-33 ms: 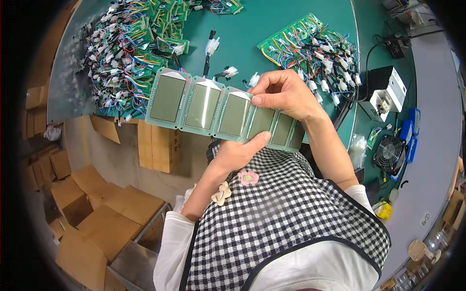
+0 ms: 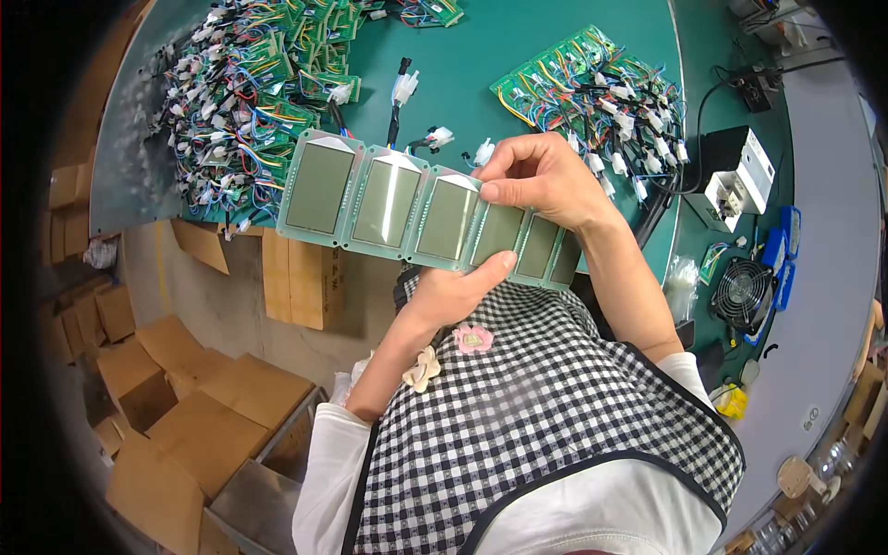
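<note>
A strip of joined circuit boards with grey LCD screens [image 2: 384, 203] is held up in front of my apron, slanting down to the right. My left hand [image 2: 458, 291] grips its lower edge, thumb on the front and the other fingers hidden behind. My right hand [image 2: 546, 180] is closed in a pinch at the strip's upper edge, by the top corner of the third screen. Whether it pinches the board or a thin film there, I cannot tell. White pointed tabs show at the tops of the left screens. Cables with white connectors [image 2: 405, 88] stick out behind the strip.
A heap of wired green boards [image 2: 250, 111] covers the left of the green table [image 2: 444, 65]. More wired boards [image 2: 592, 83] lie at the right. Farther right are a black-and-white device [image 2: 735, 176] and a fan [image 2: 745, 285]. Cardboard boxes [image 2: 199, 435] stand on the floor at left.
</note>
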### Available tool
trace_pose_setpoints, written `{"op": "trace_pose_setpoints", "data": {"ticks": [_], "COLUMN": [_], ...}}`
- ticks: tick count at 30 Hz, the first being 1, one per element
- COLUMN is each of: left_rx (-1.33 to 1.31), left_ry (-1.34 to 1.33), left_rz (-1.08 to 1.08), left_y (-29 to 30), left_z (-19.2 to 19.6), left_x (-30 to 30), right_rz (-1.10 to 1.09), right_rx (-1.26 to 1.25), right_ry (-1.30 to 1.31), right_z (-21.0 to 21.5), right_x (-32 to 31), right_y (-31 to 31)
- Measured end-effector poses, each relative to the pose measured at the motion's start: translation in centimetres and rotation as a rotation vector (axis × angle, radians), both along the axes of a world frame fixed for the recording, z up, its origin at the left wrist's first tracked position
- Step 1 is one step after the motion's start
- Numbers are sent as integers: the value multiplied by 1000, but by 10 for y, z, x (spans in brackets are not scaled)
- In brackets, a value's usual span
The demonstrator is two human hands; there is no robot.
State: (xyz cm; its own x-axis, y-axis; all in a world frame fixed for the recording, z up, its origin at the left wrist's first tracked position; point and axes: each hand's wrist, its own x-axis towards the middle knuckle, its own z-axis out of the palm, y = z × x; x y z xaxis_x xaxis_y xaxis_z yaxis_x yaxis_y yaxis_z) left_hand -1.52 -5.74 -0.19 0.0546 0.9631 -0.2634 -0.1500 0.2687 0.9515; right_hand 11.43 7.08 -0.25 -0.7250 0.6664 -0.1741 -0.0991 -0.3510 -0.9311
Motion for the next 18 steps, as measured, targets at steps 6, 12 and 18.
{"op": "trace_pose_setpoints", "data": {"ticks": [6, 12, 18], "left_rx": [23, 23, 49], "left_ry": [-10, -12, 11], "left_rz": [-10, -11, -23], "left_y": [0, -2, -3], "left_z": [0, -2, -1], "left_x": [-1, -1, -2], "right_rz": [1, -10, -4], "right_rx": [6, -2, 1], "right_ry": [15, -13, -9], "right_z": [0, 0, 1], "right_x": [0, -1, -1], "right_y": [0, -2, -2]}}
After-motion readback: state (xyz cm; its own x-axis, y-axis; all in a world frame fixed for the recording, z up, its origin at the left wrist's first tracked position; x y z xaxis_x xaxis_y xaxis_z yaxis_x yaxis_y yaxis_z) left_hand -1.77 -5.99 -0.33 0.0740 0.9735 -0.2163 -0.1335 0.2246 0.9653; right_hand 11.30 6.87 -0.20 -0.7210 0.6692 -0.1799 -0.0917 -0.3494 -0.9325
